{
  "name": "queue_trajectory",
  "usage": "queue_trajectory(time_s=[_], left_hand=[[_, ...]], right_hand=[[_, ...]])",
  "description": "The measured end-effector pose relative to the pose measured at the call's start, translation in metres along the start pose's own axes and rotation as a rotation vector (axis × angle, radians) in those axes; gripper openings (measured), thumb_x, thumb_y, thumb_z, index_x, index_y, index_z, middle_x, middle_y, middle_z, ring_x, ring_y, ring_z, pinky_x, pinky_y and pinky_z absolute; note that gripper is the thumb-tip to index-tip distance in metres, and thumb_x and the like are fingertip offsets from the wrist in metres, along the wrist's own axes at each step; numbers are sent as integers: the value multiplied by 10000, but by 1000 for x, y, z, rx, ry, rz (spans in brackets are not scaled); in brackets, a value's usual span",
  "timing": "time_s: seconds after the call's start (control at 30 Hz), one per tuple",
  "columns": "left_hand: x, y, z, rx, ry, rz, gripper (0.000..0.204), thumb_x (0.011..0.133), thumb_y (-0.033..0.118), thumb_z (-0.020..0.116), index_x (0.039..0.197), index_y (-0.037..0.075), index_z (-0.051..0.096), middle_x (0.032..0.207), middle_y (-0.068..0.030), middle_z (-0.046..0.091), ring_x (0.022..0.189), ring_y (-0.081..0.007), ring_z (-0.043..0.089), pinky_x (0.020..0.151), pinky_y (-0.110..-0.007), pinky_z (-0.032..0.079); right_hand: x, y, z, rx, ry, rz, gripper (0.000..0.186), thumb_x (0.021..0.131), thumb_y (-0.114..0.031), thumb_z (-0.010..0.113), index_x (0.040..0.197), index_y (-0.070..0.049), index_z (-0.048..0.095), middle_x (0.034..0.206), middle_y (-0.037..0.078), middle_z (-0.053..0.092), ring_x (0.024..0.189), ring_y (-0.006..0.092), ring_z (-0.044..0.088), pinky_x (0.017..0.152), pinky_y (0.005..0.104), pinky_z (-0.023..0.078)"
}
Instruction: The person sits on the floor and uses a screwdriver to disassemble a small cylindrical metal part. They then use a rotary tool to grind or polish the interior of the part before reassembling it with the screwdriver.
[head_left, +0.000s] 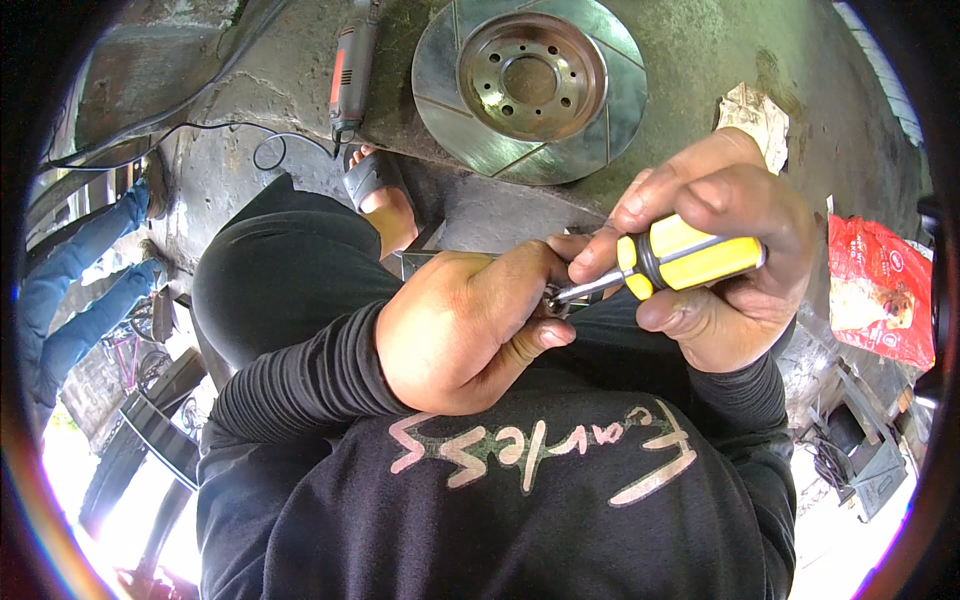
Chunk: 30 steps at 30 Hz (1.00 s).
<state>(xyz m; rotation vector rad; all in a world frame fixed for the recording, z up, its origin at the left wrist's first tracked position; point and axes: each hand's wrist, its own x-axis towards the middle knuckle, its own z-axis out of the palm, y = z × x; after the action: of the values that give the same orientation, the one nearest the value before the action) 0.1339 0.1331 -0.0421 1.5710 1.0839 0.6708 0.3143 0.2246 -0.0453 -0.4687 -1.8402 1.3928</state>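
Observation:
My right hand (745,265) grips a screwdriver (700,262) by its yellow and black handle. The metal shaft points left, into the fingers of my left hand (450,325). Those fingers are closed in a pinch on a small metal part (553,302), and the screwdriver's tip meets it. Most of the part is hidden by the fingers, so its kind cannot be made out. Both hands are in front of my chest, above my lap.
Beyond my hands a slotted brake disc (440,90) lies flat on a concrete ledge. A red and grey corded power tool (352,85) lies left of it. At right are a crumpled paper (757,115) and a red bag (870,300). Another person's jeans (85,320) show at left.

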Motion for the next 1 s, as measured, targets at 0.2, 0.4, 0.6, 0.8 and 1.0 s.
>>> queue_trajectory(time_s=[0.2,0.4,0.6,0.8,1.0], left_hand=[[3,-3,-5,78,-23,-12,515,853,257,558,1166,-108,374,867,-184,590,760,-354,620,664,-335,484],[3,-7,1,148,93,132,426,828,190,583,1097,-92,411,786,-179,577,691,-354,607,607,-352,478],[7,-5,0,153,150,178,325,795,116,612,1011,-66,452,628,-149,553,550,-323,585,501,-360,463],[8,-3,-1,222,144,189,323,790,118,614,1008,-63,460,609,-141,548,528,-310,581,487,-352,458],[8,-1,-1,280,172,199,321,778,109,618,998,-67,465,605,-139,544,520,-304,578,479,-354,457]], right_hand=[[-1,1,3,-19,41,7,530,799,-123,641,1250,-48,371,921,131,517,704,207,604,642,338,555],[-3,-1,6,-33,75,21,530,795,-115,643,1244,-37,372,910,131,523,698,202,602,637,331,553],[-3,-2,11,-43,118,33,530,791,-106,644,1239,-25,373,898,132,528,692,196,599,633,324,552],[-4,-6,12,-60,150,42,530,787,-97,646,1234,-14,374,887,132,533,686,190,597,629,317,550],[-4,-6,15,-72,169,48,530,783,-88,648,1228,-3,375,876,132,539,680,185,595,624,310,548]])
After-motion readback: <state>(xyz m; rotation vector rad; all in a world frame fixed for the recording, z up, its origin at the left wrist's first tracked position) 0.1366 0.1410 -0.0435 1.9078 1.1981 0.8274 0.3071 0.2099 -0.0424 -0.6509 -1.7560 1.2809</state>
